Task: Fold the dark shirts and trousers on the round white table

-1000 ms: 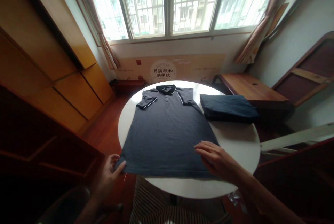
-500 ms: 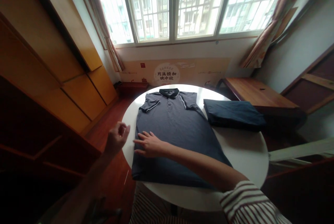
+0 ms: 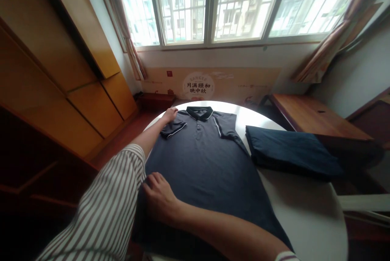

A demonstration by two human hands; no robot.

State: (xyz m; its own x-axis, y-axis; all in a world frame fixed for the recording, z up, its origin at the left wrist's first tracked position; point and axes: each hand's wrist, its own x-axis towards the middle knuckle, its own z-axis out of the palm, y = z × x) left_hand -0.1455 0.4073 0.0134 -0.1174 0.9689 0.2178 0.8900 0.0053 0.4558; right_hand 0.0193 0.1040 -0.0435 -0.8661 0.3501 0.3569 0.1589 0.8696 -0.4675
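A dark grey polo shirt (image 3: 204, 167) lies spread out, front up, its black collar at the far side of a round white table (image 3: 310, 212). My left hand (image 3: 171, 114) reaches to the shirt's left shoulder, above the short sleeve with white trim, and its fingers are closed on the cloth there. Lower down, my right hand (image 3: 160, 198) is at the shirt's left side edge, knuckles up, with the fingers curled round the fabric. The fingertips of both hands are partly hidden.
A folded dark blue cloth (image 3: 292, 151) lies on the table's right side. Beyond it stands a low wooden table (image 3: 319, 117). Wooden cabinets (image 3: 91, 106) line the left, and a barred window (image 3: 210, 5) is ahead.
My left hand has moved from beside the table up to the shirt's left shoulder and closed there. My right hand has gone from lying flat on the shirt to gripping its left edge.
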